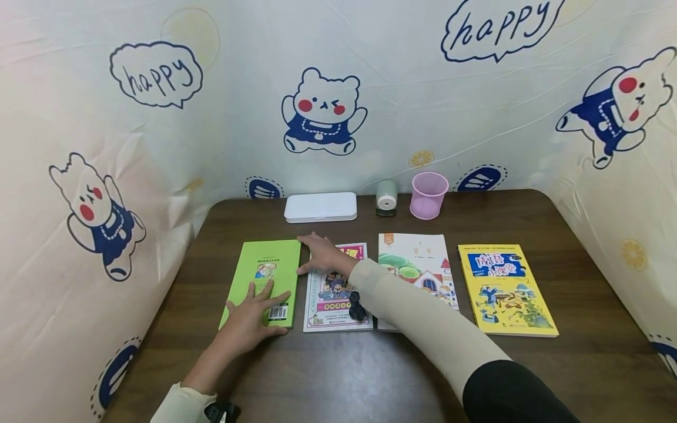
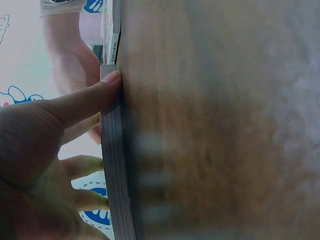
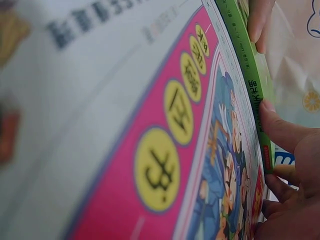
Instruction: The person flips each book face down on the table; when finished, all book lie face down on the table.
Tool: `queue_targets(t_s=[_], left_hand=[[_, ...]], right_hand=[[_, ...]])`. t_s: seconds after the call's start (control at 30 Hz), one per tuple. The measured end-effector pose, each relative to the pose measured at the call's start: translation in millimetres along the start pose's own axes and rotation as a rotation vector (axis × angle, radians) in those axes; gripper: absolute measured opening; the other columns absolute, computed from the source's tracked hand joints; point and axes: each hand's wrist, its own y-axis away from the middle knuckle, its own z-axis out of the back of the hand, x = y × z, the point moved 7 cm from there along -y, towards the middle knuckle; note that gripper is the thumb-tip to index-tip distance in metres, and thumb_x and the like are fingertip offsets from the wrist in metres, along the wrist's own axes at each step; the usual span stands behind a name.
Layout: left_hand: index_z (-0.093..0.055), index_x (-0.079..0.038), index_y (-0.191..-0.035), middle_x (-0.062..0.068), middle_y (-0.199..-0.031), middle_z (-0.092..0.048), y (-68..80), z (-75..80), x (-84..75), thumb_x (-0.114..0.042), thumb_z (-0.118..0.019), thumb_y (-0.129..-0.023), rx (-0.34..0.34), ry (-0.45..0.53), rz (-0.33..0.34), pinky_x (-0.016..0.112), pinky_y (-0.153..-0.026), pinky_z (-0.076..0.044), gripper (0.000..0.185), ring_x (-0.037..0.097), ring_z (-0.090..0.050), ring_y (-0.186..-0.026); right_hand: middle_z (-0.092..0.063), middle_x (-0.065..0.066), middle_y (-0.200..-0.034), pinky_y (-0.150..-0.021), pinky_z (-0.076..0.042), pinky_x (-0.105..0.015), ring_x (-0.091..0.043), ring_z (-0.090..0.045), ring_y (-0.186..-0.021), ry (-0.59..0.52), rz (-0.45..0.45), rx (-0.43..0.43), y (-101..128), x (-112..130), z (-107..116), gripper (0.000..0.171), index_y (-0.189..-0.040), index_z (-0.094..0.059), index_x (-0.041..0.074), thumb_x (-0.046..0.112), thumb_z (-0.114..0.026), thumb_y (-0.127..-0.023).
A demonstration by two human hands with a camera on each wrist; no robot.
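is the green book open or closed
Closed. The green book lies flat on the table, back cover with barcode up; the left hand rests on it and the right hand touches its edge.

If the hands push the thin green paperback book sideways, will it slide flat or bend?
The thin green paperback book lies flat on the smooth brown wooden table, so it probably slides easily. Its slim page edge suggests it is light and may flex if lifted by one corner.

4 books in row on table (image 1: 582, 364); left hand (image 1: 252, 317) flat on green book (image 1: 264, 276), right hand (image 1: 324, 254) at its right edge.
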Motion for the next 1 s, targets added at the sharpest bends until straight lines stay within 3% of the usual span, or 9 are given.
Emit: queue_targets(t_s=[0.3, 0.8, 1.0], left_hand=[[-0.061, -0.030, -0.146, 0.022, -0.163, -0.034, -1.2, -0.8, -0.4, -0.045, -0.090, -0.076, -0.005, -0.031, -0.018, 0.096, -0.092, -0.010, 0.077, 0.065, -0.017, -0.146], [-0.057, -0.030, -0.149, 0.023, -0.165, -0.030, 0.5, 1.7, -4.3, -0.051, -0.084, -0.082, 0.042, -0.035, -0.037, 0.096, -0.092, -0.012, 0.075, 0.065, -0.015, -0.146], [-0.058, -0.030, -0.149, 0.023, -0.165, -0.031, 1.2, 1.4, -3.8, -0.051, -0.083, -0.082, 0.034, -0.037, -0.035, 0.096, -0.091, -0.012, 0.074, 0.065, -0.015, -0.146]], right_hand=[[-0.035, -0.011, -0.166, -0.128, -0.011, -0.051, -0.031, -0.018, -0.158, -0.001, 0.011, 0.010, 2.2, 3.2, 2.1, 0.093, -0.162, -0.032, 0.007, 0.038, -0.082, -0.089], [-0.035, -0.010, -0.166, -0.128, -0.012, -0.050, -0.028, -0.017, -0.158, 0.039, 0.009, 0.016, 0.2, 0.7, 1.1, 0.094, -0.162, -0.031, 0.008, 0.042, -0.080, -0.090], [-0.037, -0.010, -0.165, -0.128, -0.018, -0.047, -0.029, -0.020, -0.158, 0.034, 0.019, 0.012, 1.2, -0.5, 2.5, 0.092, -0.161, -0.032, 0.006, 0.042, -0.080, -0.091]])
